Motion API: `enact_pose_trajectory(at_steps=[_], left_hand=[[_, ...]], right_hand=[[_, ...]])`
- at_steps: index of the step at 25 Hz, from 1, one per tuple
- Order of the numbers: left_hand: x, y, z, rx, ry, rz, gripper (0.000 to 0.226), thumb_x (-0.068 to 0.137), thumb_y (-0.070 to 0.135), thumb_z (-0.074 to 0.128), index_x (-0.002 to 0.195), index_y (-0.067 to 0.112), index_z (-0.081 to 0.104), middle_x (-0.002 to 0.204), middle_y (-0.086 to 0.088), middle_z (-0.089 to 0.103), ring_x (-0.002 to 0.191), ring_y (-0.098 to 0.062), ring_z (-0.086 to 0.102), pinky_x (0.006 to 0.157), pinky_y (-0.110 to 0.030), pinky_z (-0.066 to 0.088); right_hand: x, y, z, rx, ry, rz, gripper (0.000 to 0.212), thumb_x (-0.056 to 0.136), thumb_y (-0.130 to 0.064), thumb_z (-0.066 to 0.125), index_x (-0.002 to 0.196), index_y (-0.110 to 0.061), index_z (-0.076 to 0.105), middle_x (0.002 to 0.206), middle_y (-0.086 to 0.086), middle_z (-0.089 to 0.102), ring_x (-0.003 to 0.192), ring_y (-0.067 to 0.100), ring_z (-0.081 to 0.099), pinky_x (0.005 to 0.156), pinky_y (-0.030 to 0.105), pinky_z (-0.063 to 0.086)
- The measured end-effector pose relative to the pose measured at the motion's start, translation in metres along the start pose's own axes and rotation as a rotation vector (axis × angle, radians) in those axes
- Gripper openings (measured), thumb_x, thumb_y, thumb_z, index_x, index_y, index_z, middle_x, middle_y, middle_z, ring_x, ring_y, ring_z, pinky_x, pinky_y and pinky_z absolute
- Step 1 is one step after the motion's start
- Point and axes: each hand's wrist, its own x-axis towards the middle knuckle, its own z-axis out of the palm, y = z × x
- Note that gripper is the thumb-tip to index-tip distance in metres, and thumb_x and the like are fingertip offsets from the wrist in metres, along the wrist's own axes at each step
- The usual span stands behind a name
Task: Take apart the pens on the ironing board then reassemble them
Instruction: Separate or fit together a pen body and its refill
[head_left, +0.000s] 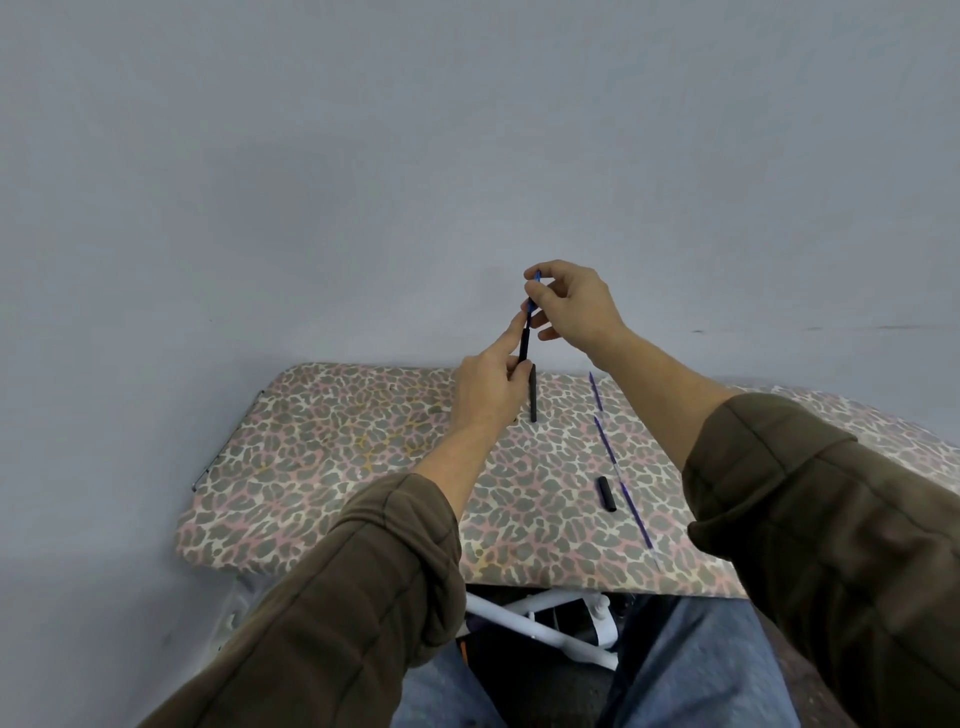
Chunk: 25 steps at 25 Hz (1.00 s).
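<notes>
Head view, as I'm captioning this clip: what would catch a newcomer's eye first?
First the two hands raised at centre: the left hand grips a black pen low down while the right hand pinches its blue top end. Below them spreads the leopard-print ironing board, with a loose black tube near its far edge and a black cap beside thin blue refills on the right.

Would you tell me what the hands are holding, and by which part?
A pen: left hand grips its black lower end, right hand pinches its blue upper end.
</notes>
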Motion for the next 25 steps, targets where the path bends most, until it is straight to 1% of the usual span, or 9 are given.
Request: enact_pose_trajectory(at_steps=[2, 4, 6, 8, 12, 16, 19, 22, 25], left_hand=[[0.0, 0.0, 0.0, 0.003, -0.001, -0.016, 0.066, 0.099, 0.021, 0.064, 0.154, 0.045, 0.037, 0.089, 0.006, 0.077, 0.079, -0.013, 0.07, 0.076, -0.019, 0.047], [-0.001, 0.002, 0.0, 0.027, -0.004, -0.02, 0.059, 0.099, 0.022, 0.064, 0.152, 0.039, 0.044, 0.095, 0.004, 0.078, 0.085, -0.015, 0.071, 0.081, -0.024, 0.052], [0.001, 0.003, 0.0, 0.054, -0.002, -0.018, 0.045, 0.099, 0.024, 0.064, 0.143, 0.031, 0.058, 0.098, 0.0, 0.079, 0.09, -0.021, 0.073, 0.085, -0.036, 0.059], [0.001, 0.003, 0.001, 0.077, -0.004, -0.04, 0.031, 0.099, 0.026, 0.065, 0.13, 0.023, 0.068, 0.099, -0.003, 0.079, 0.092, -0.023, 0.074, 0.086, -0.043, 0.059], [0.0, 0.001, 0.002, 0.081, 0.0, -0.069, 0.021, 0.099, 0.027, 0.065, 0.115, 0.016, 0.074, 0.094, -0.002, 0.079, 0.089, -0.023, 0.073, 0.082, -0.044, 0.058], [0.002, 0.006, -0.001, 0.084, 0.006, -0.079, 0.02, 0.099, 0.028, 0.065, 0.114, 0.02, 0.074, 0.095, 0.001, 0.078, 0.09, -0.021, 0.072, 0.082, -0.042, 0.059], [0.001, 0.006, -0.001, 0.077, 0.009, -0.078, 0.019, 0.098, 0.027, 0.066, 0.113, 0.019, 0.074, 0.096, 0.001, 0.079, 0.09, -0.02, 0.073, 0.082, -0.041, 0.059], [0.0, 0.005, -0.001, 0.061, 0.0, -0.083, 0.02, 0.098, 0.027, 0.067, 0.114, 0.018, 0.074, 0.098, 0.0, 0.079, 0.091, -0.019, 0.073, 0.084, -0.04, 0.059], [-0.002, 0.006, 0.0, 0.06, -0.008, -0.075, 0.02, 0.098, 0.028, 0.067, 0.114, 0.018, 0.074, 0.098, 0.0, 0.079, 0.091, -0.018, 0.074, 0.083, -0.039, 0.059]], right_hand=[[-0.002, 0.003, 0.001, -0.021, -0.005, 0.002, 0.018, 0.104, -0.019, 0.06, 0.119, -0.017, 0.07, 0.092, 0.008, 0.078, 0.081, 0.026, 0.078, 0.064, 0.032, 0.064], [-0.003, 0.005, 0.002, -0.071, -0.031, -0.005, 0.018, 0.102, -0.019, 0.062, 0.118, -0.018, 0.07, 0.091, 0.006, 0.078, 0.08, 0.023, 0.077, 0.066, 0.032, 0.064], [-0.005, 0.008, 0.003, -0.107, -0.07, -0.009, 0.018, 0.099, -0.016, 0.065, 0.116, -0.018, 0.071, 0.09, 0.005, 0.078, 0.079, 0.021, 0.077, 0.066, 0.031, 0.063], [-0.005, 0.009, 0.003, -0.101, -0.096, -0.001, 0.021, 0.095, -0.012, 0.068, 0.115, -0.018, 0.071, 0.091, 0.007, 0.078, 0.078, 0.019, 0.077, 0.066, 0.029, 0.061], [-0.004, 0.011, 0.003, -0.143, -0.11, -0.004, 0.022, 0.091, -0.01, 0.073, 0.113, -0.015, 0.072, 0.091, 0.005, 0.078, 0.084, 0.024, 0.078, 0.07, 0.031, 0.064], [-0.004, 0.013, 0.006, -0.15, -0.039, -0.012, 0.013, 0.088, -0.014, 0.076, 0.101, -0.015, 0.074, 0.082, 0.0, 0.078, 0.08, 0.027, 0.077, 0.076, 0.04, 0.065], [-0.004, 0.015, 0.007, -0.142, -0.013, 0.002, 0.014, 0.086, -0.017, 0.08, 0.098, -0.014, 0.073, 0.081, 0.002, 0.078, 0.077, 0.025, 0.077, 0.073, 0.042, 0.065], [-0.005, 0.015, 0.006, -0.166, -0.002, 0.014, 0.022, 0.084, -0.024, 0.085, 0.092, -0.011, 0.07, 0.082, 0.006, 0.077, 0.075, 0.026, 0.077, 0.07, 0.042, 0.065], [-0.007, 0.014, 0.005, -0.153, -0.018, 0.045, 0.029, 0.083, -0.033, 0.085, 0.094, -0.012, 0.068, 0.084, 0.004, 0.077, 0.073, 0.023, 0.078, 0.064, 0.037, 0.065]])
